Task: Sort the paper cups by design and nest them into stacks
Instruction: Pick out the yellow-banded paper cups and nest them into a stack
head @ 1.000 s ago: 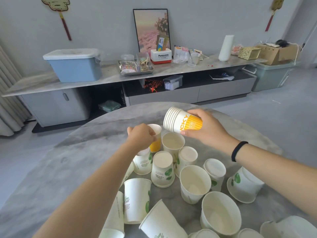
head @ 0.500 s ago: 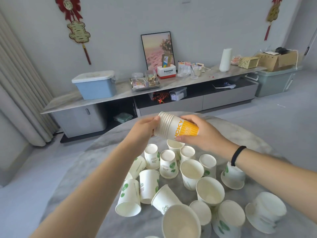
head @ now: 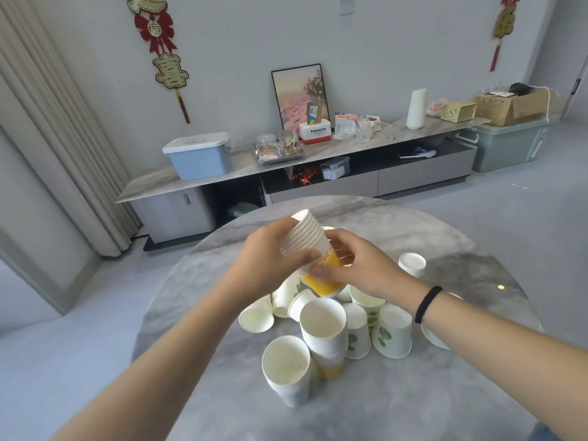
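Note:
Both hands hold a nested stack of yellow-and-white cups (head: 313, 249) above the round grey table (head: 445, 393), mouth tilted up and away from me. My left hand (head: 270, 265) grips its rim end; my right hand (head: 353, 268) grips its yellow base end. Below stand a second nested yellow stack (head: 326, 338) and a white stack (head: 288, 369), both mouth up. Several loose white cups with green leaf prints (head: 393, 334) lie or stand upside down around them. One upturned white cup (head: 412, 264) stands apart at the right.
A long low cabinet (head: 318, 183) runs along the far wall, carrying a blue lidded box (head: 199, 159), a tray, a framed picture and a white vase. A green bin with a cardboard box stands at the right. Curtains hang at the left.
The stack has swung from lying sideways to mouth up, and my left hand now grips it fully. The view has pulled back and tilted up, showing other cups nearer me.

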`<action>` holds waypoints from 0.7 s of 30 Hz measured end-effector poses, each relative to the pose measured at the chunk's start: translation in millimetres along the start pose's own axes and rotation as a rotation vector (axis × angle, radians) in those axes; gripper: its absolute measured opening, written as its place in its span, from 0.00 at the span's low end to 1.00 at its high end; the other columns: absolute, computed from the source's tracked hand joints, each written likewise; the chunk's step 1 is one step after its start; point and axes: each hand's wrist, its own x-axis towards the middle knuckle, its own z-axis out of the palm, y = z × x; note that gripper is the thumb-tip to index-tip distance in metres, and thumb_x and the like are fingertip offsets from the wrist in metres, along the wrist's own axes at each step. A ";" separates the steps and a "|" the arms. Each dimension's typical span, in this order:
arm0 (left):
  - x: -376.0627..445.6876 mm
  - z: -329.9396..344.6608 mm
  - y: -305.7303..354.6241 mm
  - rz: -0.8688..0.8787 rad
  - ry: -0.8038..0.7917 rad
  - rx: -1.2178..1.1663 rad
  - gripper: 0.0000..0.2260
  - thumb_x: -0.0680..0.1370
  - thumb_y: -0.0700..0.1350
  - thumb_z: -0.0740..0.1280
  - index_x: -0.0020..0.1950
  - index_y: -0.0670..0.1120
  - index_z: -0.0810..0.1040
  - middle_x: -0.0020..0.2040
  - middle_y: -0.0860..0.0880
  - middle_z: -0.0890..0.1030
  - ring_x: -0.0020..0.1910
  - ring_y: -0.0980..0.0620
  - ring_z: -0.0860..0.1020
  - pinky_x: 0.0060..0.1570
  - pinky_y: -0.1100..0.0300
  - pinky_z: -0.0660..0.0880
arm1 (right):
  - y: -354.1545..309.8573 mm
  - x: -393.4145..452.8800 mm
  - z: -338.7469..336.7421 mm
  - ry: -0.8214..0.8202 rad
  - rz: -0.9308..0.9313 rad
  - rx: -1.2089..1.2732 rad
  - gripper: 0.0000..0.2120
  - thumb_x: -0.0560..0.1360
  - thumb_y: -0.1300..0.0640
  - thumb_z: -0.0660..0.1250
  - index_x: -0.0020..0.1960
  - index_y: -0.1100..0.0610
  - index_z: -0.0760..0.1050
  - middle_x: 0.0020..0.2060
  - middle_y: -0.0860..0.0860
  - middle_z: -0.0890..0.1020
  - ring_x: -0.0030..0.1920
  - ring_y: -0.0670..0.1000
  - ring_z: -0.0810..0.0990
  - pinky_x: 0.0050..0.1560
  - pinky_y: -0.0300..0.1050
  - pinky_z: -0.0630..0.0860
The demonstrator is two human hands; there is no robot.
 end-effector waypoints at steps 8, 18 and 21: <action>-39.4 -4.0 -4.5 0.078 0.026 0.130 0.11 0.74 0.49 0.69 0.54 0.47 0.76 0.41 0.50 0.76 0.42 0.49 0.72 0.38 0.57 0.62 | 3.3 -20.8 24.4 -0.048 -0.050 -0.026 0.25 0.68 0.52 0.74 0.62 0.45 0.69 0.56 0.42 0.79 0.58 0.34 0.74 0.50 0.21 0.69; -41.4 58.4 -34.4 0.128 -0.271 0.255 0.13 0.81 0.51 0.55 0.45 0.44 0.73 0.42 0.48 0.74 0.47 0.46 0.72 0.49 0.50 0.71 | 32.7 -33.2 9.0 -0.228 0.269 0.057 0.14 0.78 0.43 0.55 0.57 0.45 0.75 0.55 0.39 0.80 0.56 0.35 0.76 0.59 0.29 0.71; -45.5 71.9 -43.5 0.139 -0.336 0.265 0.15 0.81 0.53 0.53 0.48 0.44 0.73 0.46 0.49 0.71 0.50 0.49 0.66 0.58 0.53 0.66 | 44.5 -30.8 15.0 -0.140 0.338 0.126 0.22 0.79 0.41 0.52 0.65 0.51 0.73 0.61 0.46 0.79 0.61 0.44 0.76 0.64 0.41 0.71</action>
